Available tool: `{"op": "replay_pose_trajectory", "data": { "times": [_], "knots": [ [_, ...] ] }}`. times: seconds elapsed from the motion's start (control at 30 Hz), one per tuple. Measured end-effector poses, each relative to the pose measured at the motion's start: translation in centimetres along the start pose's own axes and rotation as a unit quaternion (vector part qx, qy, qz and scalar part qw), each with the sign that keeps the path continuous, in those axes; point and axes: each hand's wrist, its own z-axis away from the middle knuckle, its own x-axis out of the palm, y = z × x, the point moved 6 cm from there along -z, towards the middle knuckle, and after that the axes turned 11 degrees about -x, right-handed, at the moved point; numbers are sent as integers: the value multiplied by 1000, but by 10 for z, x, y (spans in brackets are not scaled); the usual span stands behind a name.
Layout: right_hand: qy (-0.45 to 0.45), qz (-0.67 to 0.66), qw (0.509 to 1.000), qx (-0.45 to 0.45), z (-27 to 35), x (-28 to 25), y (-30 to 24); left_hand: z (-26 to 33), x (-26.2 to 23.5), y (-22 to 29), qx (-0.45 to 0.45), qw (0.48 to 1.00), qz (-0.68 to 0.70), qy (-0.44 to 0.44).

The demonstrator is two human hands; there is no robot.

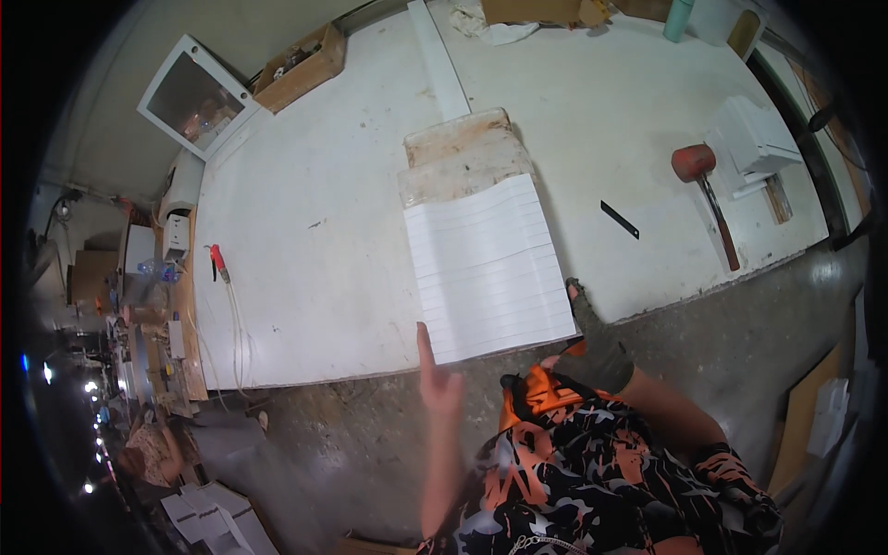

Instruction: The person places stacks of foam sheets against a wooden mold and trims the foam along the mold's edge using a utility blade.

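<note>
A stack of white ribbed panels lies on the white worktable, its near end at the table's front edge. Beneath its far end show stained, yellowish boards. My left hand is bare, fingers together and pointing up, touching the panel's near left corner; it holds nothing. My right hand wears a dark glove and rests against the panel's near right corner at the table edge. My patterned orange and black shirt fills the lower part of the view.
A red-headed mallet and a short black strip lie right of the panels, beside white blocks. A red-handled tool with a cord lies left. A wooden box and a framed panel sit at the far left.
</note>
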Motion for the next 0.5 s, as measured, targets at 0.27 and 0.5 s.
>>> {"op": "replay_pose_trajectory", "data": {
  "times": [0.27, 0.5],
  "knots": [
    [-22, 59, 996, 58, 6, 12, 23, 10, 1, -16, -39, 994, 33, 99],
    [-54, 154, 986, -17, 6, 23, 24, 9, -3, -21, -29, 994, 33, 102]
  ]
}}
